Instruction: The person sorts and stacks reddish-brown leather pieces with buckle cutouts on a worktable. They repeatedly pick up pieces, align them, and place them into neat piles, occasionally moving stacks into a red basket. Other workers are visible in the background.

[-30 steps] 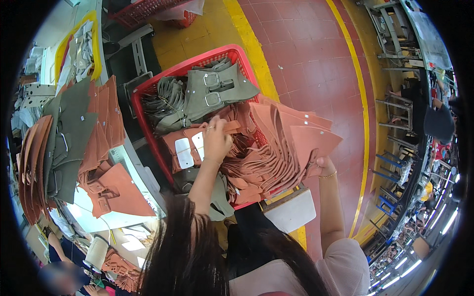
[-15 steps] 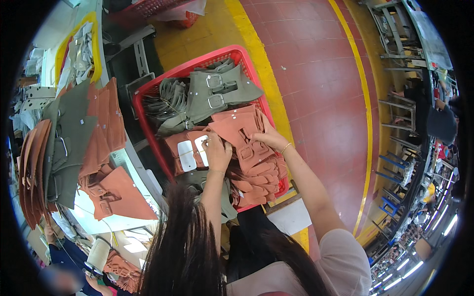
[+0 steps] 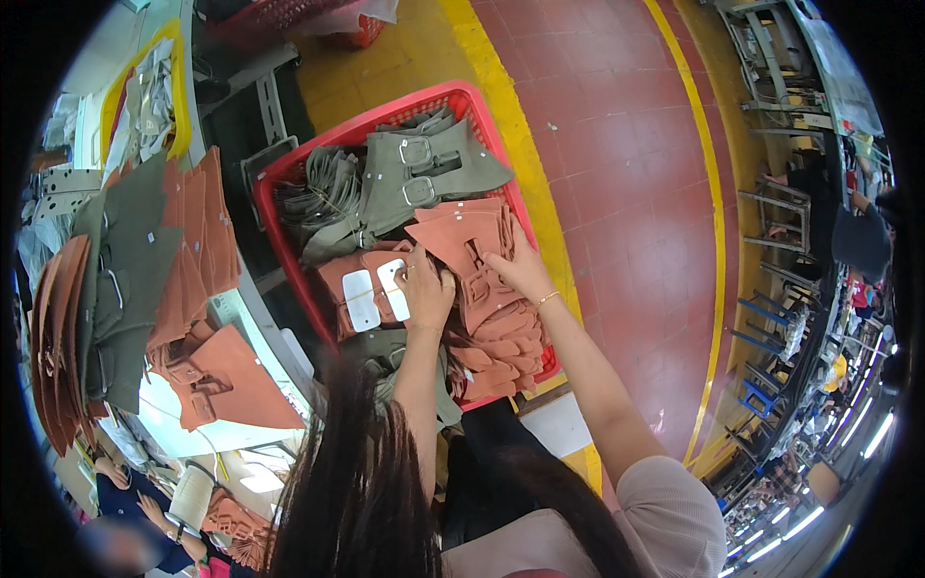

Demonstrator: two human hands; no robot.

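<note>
A stack of terracotta suede shoe uppers with buckled straps (image 3: 458,236) lies tilted over the front half of a red plastic basket (image 3: 289,279). My right hand (image 3: 523,270) grips its right edge, thumb on top and fingers underneath. At the stack's left side, my left hand (image 3: 427,289) is closed with its fingers curled; what they pinch is hidden. Beside those fingers is a white tag (image 3: 395,289), with another white tag (image 3: 361,301) to its left, both on a tied terracotta bundle. Grey-green uppers with silver buckles (image 3: 424,178) fill the basket's far half.
At left, a worktable (image 3: 265,332) bears grey-green uppers (image 3: 135,260), terracotta uppers (image 3: 241,385) and a yellow-rimmed tray (image 3: 183,87). A thread cone (image 3: 193,496) stands near another person's arms at lower left. Yellow lines (image 3: 718,250) cross the red floor; stools line the right.
My right hand has shifted slightly left and up along the stack, its thumb further onto the top piece. My left hand stays by the tags. The other person's arms at lower left have moved.
</note>
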